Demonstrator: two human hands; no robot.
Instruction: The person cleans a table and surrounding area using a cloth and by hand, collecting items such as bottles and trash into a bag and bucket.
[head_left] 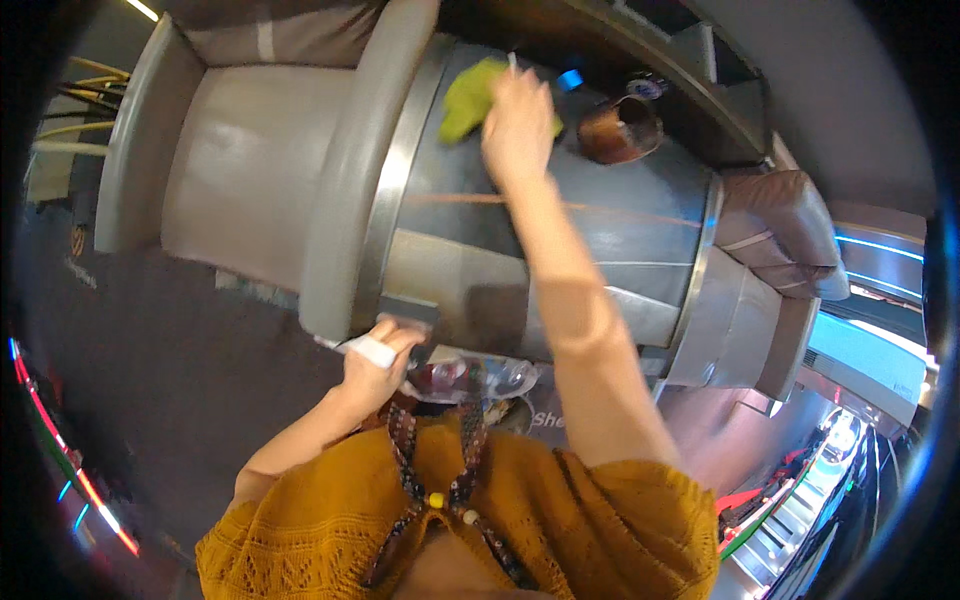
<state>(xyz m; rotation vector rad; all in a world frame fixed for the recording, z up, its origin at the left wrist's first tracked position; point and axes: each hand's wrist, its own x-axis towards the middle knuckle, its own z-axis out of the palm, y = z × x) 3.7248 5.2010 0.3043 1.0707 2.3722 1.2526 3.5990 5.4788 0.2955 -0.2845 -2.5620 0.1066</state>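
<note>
My right arm reaches across the glossy dark table (620, 235) to its far side. There my right hand (518, 125) is closed on a green cloth (470, 100), which lies bunched against the tabletop. The hand is a little blurred. At the near left corner of the table, my left hand (372, 368) has its fingers closed around a small white item (368, 350), whose kind I cannot make out. Those fingers are right beside a dark grey flat piece (408, 313) at the table corner. A brown, copper-like container (612, 135) stands to the right of the cloth.
A small blue object (570, 80) and a round lidded item (647, 86) sit at the far edge. Padded grey seats (265, 165) flank the table on the left, with another seat (720, 310) on the right. A clear plastic bag (475, 378) is below the near edge.
</note>
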